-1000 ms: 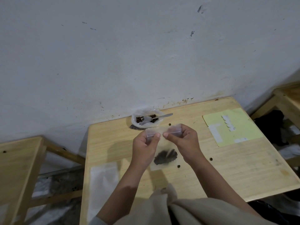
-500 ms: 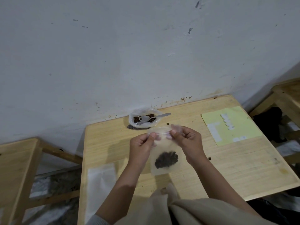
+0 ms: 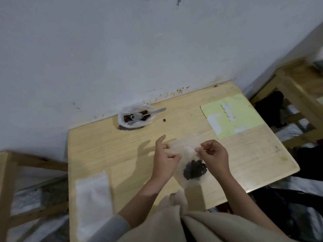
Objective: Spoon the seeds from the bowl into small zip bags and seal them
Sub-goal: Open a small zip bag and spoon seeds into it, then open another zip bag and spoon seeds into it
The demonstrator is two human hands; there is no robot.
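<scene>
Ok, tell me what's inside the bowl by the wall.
The bowl holds dark brown seeds and a metal spoon, its handle sticking out over the rim toward the right. The spoon's head covers the seeds beneath it, so how deep they lie can't be told.

table (image 3: 108,147): pale wood, its far edge against the wall
wall (image 3: 122,49): grey-white, scuffed, with dark specks just above the table's far edge
yellow sheet (image 3: 244,119): lies flat at the table's far right corner, with white label strips on it
white sheet (image 3: 92,201): lies flat on the table's near left part
wooden frames (image 3: 300,88): one stands off each side of the table
beige cloth (image 3: 201,226): bunched at the table's near edge
</scene>
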